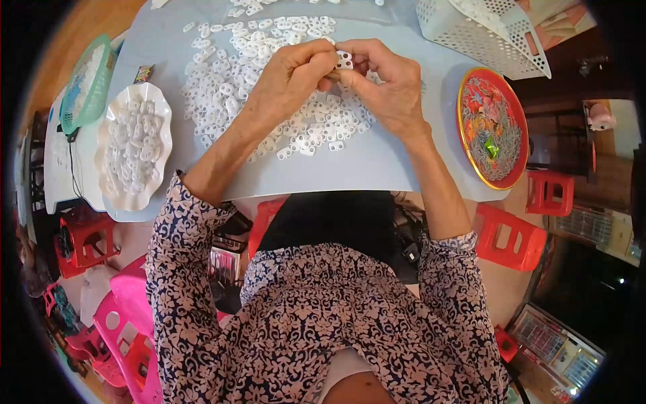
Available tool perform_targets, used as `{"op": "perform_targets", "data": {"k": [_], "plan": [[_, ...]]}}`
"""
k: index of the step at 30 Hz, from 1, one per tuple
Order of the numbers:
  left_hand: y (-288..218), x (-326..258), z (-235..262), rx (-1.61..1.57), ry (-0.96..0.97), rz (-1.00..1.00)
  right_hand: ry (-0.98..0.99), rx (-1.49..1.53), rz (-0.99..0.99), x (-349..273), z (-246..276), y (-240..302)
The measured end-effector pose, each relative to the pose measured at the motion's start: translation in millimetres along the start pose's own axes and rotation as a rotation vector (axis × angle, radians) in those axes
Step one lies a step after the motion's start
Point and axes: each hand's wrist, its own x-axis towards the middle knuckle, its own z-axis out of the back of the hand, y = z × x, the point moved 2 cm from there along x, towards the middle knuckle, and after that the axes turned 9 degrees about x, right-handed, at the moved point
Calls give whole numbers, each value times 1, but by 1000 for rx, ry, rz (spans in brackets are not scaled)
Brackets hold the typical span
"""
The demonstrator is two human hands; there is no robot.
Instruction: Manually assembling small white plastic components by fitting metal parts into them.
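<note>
Seen from the wearer's own head, with 12 o'clock straight ahead: nearest, at 6 o'clock, is a patterned shirt (316,296). Its sleeves end well short of the wrists, which leaves both forearms bare over the table (323,180).

Beyond the table's near edge, just past the centre toward 12 o'clock, the two hands meet. The left hand (296,73) has its fingers curled in, their tips at the near-left side of a small white piece (344,60) with dark holes. The right hand (390,79) pinches the same piece from the other side, thumb below and forefinger above. Gripping from both sides probably keeps so small a thing steady and its face in view (the hidden fingertips may cover something more; I cannot tell).

Around and under the hands, mostly toward 11 o'clock, spreads a loose heap (222,94) of similar white pieces, seemingly placed there for easy reach by either hand.

At 9 to 10 o'clock, a wavy-rimmed white dish (166,126) holds more white pieces, its raised rim likely keeping them apart from the heap. At 2 o'clock, a red tray (513,99) gathers small grey parts and a green wrapper (491,147).

Farther off, a white basket (471,44) stands at 1 o'clock and a green basket (102,91) at 10.
</note>
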Motion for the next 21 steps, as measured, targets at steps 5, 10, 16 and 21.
{"op": "perform_targets", "data": {"k": [5, 10, 16, 21], "plan": [[5, 1, 0, 4, -3, -13, -14, 14, 8, 1, -1, 0], [3, -3, -7, -68, -33, -5, -6, 31, -6, 0, -2, 1], [4, -3, -5, -13, 18, 25, 15, 38, -17, 0, -1, 4], [0, -5, -7, -12, -5, 27, 27, 43, -38, -2, -1, 7]]}}
